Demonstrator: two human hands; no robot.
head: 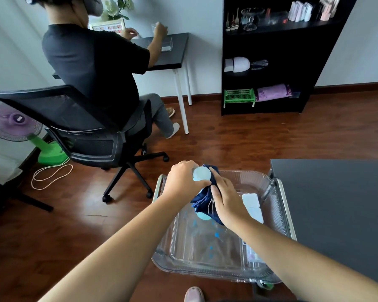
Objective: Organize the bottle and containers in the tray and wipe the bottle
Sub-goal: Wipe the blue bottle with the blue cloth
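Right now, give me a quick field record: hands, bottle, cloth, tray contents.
left hand: grips the top end of the pale blue bottle
right hand: holds the dark blue cloth wrapped round the bottle
bottle: held over the clear tray
tray contents: two white containers by its right wall
stage: looks mid-wipe

left hand (pixel 184 182) grips the bottle (pixel 202 174); right hand (pixel 228 200) presses a blue cloth (pixel 203 198) around it above the tray (pixel 277 216).

Most of bottle (pixel 202 173) under cloth (pixel 202 200), containers (pixel 251 202) partly behind right hand (pixel 227 199)
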